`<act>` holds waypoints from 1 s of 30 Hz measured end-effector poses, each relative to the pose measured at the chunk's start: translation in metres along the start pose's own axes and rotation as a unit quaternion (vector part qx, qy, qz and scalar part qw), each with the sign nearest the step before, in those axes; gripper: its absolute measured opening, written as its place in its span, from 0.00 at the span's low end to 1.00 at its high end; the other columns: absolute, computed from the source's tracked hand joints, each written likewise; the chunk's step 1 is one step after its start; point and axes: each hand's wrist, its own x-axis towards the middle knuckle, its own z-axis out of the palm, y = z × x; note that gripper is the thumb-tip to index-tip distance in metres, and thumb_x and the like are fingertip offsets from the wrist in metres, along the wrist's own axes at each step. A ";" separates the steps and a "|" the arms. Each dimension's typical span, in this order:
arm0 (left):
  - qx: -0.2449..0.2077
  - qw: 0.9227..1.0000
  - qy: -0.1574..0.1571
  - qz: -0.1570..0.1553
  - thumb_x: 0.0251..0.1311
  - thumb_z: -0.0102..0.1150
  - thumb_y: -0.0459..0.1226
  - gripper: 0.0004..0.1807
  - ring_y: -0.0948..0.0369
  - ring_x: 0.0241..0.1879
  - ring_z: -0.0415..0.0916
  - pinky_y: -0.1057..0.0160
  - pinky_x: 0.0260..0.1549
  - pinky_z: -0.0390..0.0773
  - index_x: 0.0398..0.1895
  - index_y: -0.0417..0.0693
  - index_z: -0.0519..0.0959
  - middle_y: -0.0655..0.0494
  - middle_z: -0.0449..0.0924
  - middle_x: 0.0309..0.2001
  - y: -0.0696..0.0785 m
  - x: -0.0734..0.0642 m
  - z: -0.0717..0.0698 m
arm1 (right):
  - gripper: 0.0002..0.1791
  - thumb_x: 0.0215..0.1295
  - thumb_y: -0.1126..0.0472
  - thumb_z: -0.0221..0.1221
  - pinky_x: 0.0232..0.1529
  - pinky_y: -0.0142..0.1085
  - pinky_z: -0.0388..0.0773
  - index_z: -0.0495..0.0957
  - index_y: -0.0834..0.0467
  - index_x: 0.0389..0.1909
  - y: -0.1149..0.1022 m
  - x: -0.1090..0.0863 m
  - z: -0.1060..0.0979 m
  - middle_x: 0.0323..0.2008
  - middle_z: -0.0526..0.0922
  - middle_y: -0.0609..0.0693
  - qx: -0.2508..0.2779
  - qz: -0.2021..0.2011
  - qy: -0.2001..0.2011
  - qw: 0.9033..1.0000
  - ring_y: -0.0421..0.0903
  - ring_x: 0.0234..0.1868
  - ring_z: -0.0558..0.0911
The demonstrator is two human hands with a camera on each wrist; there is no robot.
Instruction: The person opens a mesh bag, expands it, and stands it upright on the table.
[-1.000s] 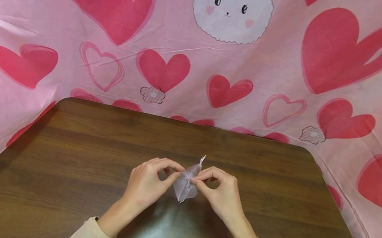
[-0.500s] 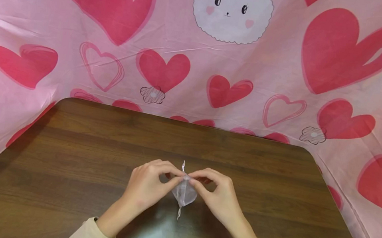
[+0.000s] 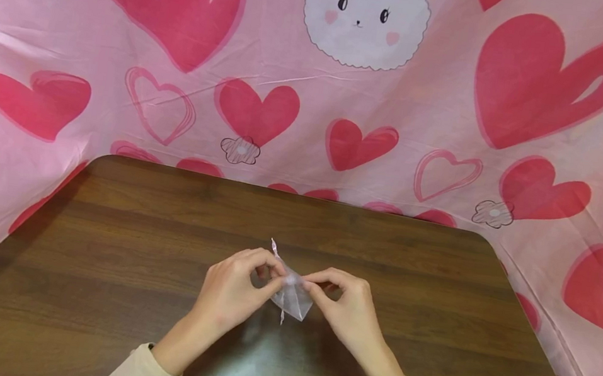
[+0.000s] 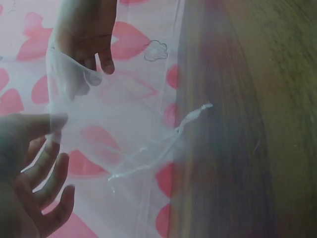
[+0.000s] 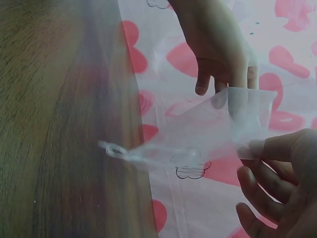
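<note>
Between the two hands hangs a small sheer white drawstring pouch (image 3: 294, 303), its fabric see-through in both wrist views. The left hand (image 3: 238, 281) pinches one side of it between thumb and index finger; the right hand (image 3: 346, 299) pinches the opposite side the same way. In the left wrist view, the left hand (image 4: 37, 163) grips the pouch's edge, with the right hand (image 4: 86, 42) partly behind the cloth. A twisted drawstring end (image 3: 274, 246) sticks out beyond the left fingers, and another string end (image 3: 281, 317) dangles on the near side. Whether anything lies inside cannot be made out.
Below the hands spreads a dark brown wooden table (image 3: 159, 226) with rounded far corners. A pink cloth (image 3: 272, 63) printed with red hearts and a white fluffy face hangs behind and along both sides.
The pouch has turned between the fingers: its far string end swung from right of centre to the left. The hands drew together half a second ago and are now slightly apart.
</note>
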 end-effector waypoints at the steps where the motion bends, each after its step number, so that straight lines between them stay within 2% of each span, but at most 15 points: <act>1: -0.003 1.000 -0.006 0.005 0.46 0.79 0.40 0.14 0.74 0.31 0.72 0.64 0.27 0.71 0.30 0.67 0.81 0.78 0.73 0.27 0.000 0.000 0.000 | 0.06 0.56 0.68 0.71 0.37 0.35 0.79 0.88 0.54 0.32 0.000 0.000 0.000 0.30 0.88 0.44 -0.003 0.001 0.006 1.000 0.35 0.31 0.81; 7: -0.018 0.999 -0.023 0.040 0.47 0.79 0.42 0.18 0.73 0.35 0.75 0.66 0.25 0.72 0.42 0.64 0.83 0.76 0.75 0.36 0.003 0.000 0.000 | 0.09 0.51 0.70 0.73 0.36 0.35 0.80 0.86 0.53 0.28 0.000 0.000 0.001 0.28 0.86 0.39 -0.024 -0.005 0.024 0.999 0.34 0.30 0.80; 10: -0.013 0.998 -0.022 0.059 0.49 0.78 0.43 0.15 0.73 0.38 0.76 0.66 0.27 0.73 0.42 0.66 0.86 0.77 0.77 0.40 0.003 0.000 0.000 | 0.09 0.51 0.69 0.73 0.35 0.35 0.80 0.86 0.53 0.28 0.000 0.000 0.001 0.27 0.85 0.38 -0.026 -0.015 0.021 0.999 0.34 0.29 0.80; 13: 0.006 0.997 -0.011 0.070 0.51 0.76 0.43 0.10 0.74 0.39 0.75 0.66 0.28 0.74 0.37 0.67 0.88 0.79 0.80 0.39 0.002 0.000 0.001 | 0.06 0.53 0.66 0.73 0.35 0.35 0.79 0.85 0.55 0.29 -0.001 0.000 0.002 0.27 0.84 0.38 -0.013 -0.024 0.016 1.000 0.35 0.29 0.79; 18: 0.027 0.998 0.023 0.054 0.51 0.76 0.43 0.07 0.75 0.36 0.76 0.66 0.27 0.74 0.31 0.69 0.87 0.81 0.81 0.35 0.001 0.000 0.001 | 0.07 0.54 0.66 0.73 0.35 0.37 0.79 0.86 0.54 0.33 -0.003 0.000 0.001 0.27 0.83 0.36 0.004 -0.019 0.002 1.000 0.35 0.29 0.79; 23: 0.026 0.999 0.037 0.030 0.51 0.76 0.43 0.08 0.74 0.34 0.76 0.66 0.25 0.72 0.29 0.69 0.86 0.82 0.80 0.33 0.001 0.001 0.000 | 0.08 0.55 0.65 0.72 0.36 0.34 0.77 0.87 0.51 0.35 -0.004 -0.001 0.001 0.30 0.84 0.34 -0.020 -0.005 -0.023 1.000 0.34 0.31 0.79; 26: 0.026 0.999 0.033 0.025 0.51 0.76 0.42 0.09 0.74 0.32 0.75 0.66 0.26 0.72 0.29 0.69 0.85 0.81 0.79 0.30 0.001 0.001 0.001 | 0.07 0.55 0.66 0.72 0.36 0.35 0.78 0.88 0.52 0.33 -0.004 -0.001 0.001 0.30 0.85 0.35 -0.031 -0.011 -0.013 0.999 0.33 0.31 0.80; 30: 0.033 0.999 -0.003 0.034 0.51 0.76 0.42 0.10 0.74 0.30 0.73 0.66 0.25 0.72 0.34 0.67 0.85 0.79 0.77 0.28 0.000 -0.001 0.002 | 0.08 0.53 0.67 0.73 0.35 0.35 0.78 0.88 0.51 0.30 -0.003 -0.001 0.001 0.28 0.85 0.35 -0.046 -0.014 0.009 0.999 0.32 0.31 0.80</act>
